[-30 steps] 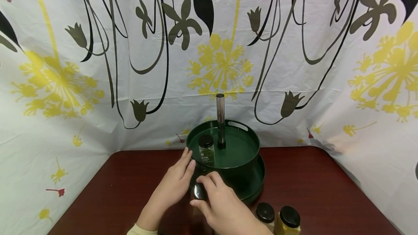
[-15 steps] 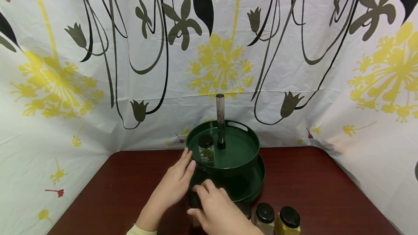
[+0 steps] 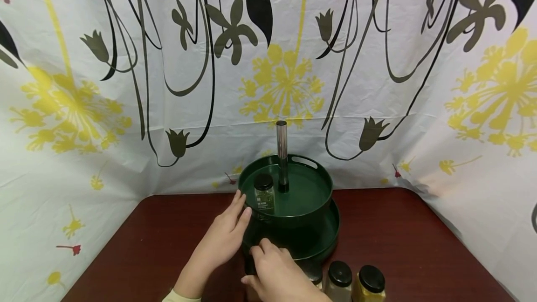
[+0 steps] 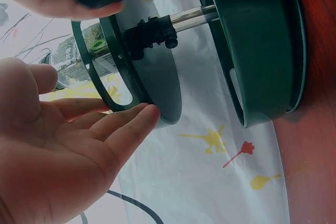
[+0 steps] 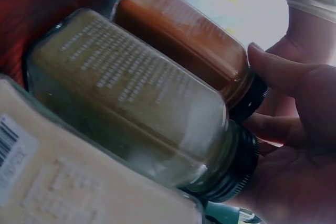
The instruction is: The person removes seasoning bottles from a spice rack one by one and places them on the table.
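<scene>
My left hand (image 3: 220, 236) has its fingers straight and touches the rim of the green upper tray (image 3: 302, 199) of a two-tier stand. The left wrist view shows its fingertips on the tray's edge by a cut-out handle. My right hand (image 3: 283, 274) holds a spice jar of orange-brown powder (image 5: 178, 40) by its black lid (image 5: 249, 98), in front of the stand. From the head that jar is mostly hidden behind the hand. On the upper tray stands a black-lidded jar of green herbs (image 3: 264, 195), beside the metal post (image 3: 283, 153).
To the right of my right hand stand a jar with greyish contents (image 3: 340, 276) and a yellow one (image 3: 371, 283), with another black lid (image 3: 312, 269) partly hidden. The lower green tray (image 3: 333, 232) sits on the dark red table (image 3: 377, 227). A patterned cloth (image 3: 189, 106) hangs behind.
My right hand has come down and nearer to me with the orange-brown jar, uncovering another black lid to its right. The left hand has stayed at the upper tray.
</scene>
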`<state>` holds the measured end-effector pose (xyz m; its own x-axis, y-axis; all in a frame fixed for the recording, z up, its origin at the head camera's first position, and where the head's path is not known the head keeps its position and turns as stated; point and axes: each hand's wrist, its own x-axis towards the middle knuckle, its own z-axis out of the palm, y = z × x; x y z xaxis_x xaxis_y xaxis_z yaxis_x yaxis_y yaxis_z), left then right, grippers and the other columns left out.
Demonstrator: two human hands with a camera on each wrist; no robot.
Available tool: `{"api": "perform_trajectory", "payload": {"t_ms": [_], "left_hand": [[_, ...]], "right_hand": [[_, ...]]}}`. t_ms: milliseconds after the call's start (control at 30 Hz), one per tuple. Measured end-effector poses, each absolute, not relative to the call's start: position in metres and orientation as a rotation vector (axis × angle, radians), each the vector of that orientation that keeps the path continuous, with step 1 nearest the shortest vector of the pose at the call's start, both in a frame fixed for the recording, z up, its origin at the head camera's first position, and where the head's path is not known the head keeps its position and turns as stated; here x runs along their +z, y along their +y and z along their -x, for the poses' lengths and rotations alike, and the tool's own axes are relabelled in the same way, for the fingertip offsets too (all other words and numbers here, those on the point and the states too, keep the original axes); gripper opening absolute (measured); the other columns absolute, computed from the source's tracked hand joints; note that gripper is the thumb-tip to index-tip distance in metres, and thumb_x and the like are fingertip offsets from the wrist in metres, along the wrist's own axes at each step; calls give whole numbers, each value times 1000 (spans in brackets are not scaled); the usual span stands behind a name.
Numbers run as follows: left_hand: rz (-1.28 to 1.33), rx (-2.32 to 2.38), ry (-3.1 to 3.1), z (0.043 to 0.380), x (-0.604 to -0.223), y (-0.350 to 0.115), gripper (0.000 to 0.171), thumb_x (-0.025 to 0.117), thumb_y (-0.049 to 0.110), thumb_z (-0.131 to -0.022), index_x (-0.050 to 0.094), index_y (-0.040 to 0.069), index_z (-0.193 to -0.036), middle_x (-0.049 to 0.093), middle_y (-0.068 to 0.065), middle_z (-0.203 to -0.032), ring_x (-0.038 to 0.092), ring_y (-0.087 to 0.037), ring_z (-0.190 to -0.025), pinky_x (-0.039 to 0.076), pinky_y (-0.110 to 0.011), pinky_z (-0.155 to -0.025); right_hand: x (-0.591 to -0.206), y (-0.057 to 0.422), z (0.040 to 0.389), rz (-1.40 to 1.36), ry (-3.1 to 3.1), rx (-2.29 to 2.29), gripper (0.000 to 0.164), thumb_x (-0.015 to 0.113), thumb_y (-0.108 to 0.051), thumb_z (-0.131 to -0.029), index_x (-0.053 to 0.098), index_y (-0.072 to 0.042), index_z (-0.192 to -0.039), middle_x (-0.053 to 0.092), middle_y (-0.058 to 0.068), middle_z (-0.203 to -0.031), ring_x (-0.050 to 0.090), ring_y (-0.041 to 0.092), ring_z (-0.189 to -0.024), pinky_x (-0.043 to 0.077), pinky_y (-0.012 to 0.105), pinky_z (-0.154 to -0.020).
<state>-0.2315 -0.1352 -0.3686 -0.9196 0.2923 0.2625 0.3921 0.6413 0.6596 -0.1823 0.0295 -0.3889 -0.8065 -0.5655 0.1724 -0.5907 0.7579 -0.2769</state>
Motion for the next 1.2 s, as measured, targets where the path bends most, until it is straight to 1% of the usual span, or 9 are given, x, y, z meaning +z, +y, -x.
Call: {"api": "perform_trajectory", "payload": {"t_ms": [67, 233, 533, 667, 767, 900, 1033, 1100, 1200], "left_hand": [[566, -1152, -2729, 232, -368, -135, 60, 33, 46, -105, 26, 12, -154, 12, -4, -159, 24, -27, -139, 32, -57, -106], [549, -1160, -2741, 231, -365, -134, 60, 33, 47, -105, 26, 14, -154, 11, -2, -160, 23, -25, -140, 31, -56, -107], [563, -1173, -2744, 229, -364, -134, 61, 34, 47, -105, 25, 12, -154, 10, -5, -160, 23, -27, -140, 31, -57, -106], [553, -1177, -2751, 229, -366, -137, 62, 33, 48, -104, 25, 12, -154, 10, -5, -160, 23, -28, -140, 31, -57, -106], [559, -1170, -2757, 228, -367, -139, 61, 34, 47, -104, 25, 12, -154, 10, -5, -160, 24, -28, -140, 32, -57, -105], [591, -1119, -2765, 229, -367, -140, 61, 36, 46, -104, 25, 12, -154, 10, -4, -160, 25, -28, -139, 33, -57, -105], [593, -1059, -2808, 228, -366, -139, 61, 36, 47, -104, 25, 14, -154, 9, -4, -160, 25, -30, -139, 33, -58, -104], [589, -1035, -2832, 228, -366, -139, 62, 36, 48, -104, 25, 15, -154, 9, -4, -160, 25, -31, -139, 32, -59, -104], [591, -1013, -2850, 226, -364, -139, 62, 36, 49, -103, 25, 16, -154, 9, -4, -160, 26, -31, -138, 32, -61, -104]], "right_hand": [[-390, 30, 183, -944, -2913, 470, 50, 64, -52, -88, 63, -11, -116, 57, 3, -107, 57, 14, -91, 53, 40, -76], [-391, 31, 185, -961, -2922, 430, 48, 63, -53, -88, 63, -13, -115, 57, 3, -107, 56, 14, -93, 52, 41, -76], [-387, 32, 183, -948, -2954, 410, 49, 65, -52, -87, 63, -12, -115, 58, 3, -106, 56, 15, -94, 51, 44, -78], [-381, 33, 178, -962, -2942, 369, 55, 61, -58, -87, 64, -13, -119, 58, 3, -111, 55, 17, -100, 51, 46, -81], [-369, 37, 172, -965, -2923, 348, 58, 56, -60, -89, 62, -14, -123, 57, 3, -117, 54, 18, -106, 51, 46, -84], [-343, 49, 167, -943, -2839, 335, 53, 59, -54, -91, 62, -12, -124, 56, 3, -118, 55, 19, -106, 50, 46, -85], [-320, 63, 168, -874, -2719, 332, 47, 65, -44, -90, 64, -7, -119, 58, 5, -110, 58, 18, -95, 54, 39, -79], [-313, 69, 171, -825, -2693, 312, 46, 66, -42, -90, 65, -4, -118, 59, 7, -110, 60, 18, -93, 56, 36, -75], [-305, 78, 173, -760, -2698, 280, 47, 68, -38, -89, 64, 0, -117, 59, 12, -114, 63, 22, -93, 57, 33, -72]]}}
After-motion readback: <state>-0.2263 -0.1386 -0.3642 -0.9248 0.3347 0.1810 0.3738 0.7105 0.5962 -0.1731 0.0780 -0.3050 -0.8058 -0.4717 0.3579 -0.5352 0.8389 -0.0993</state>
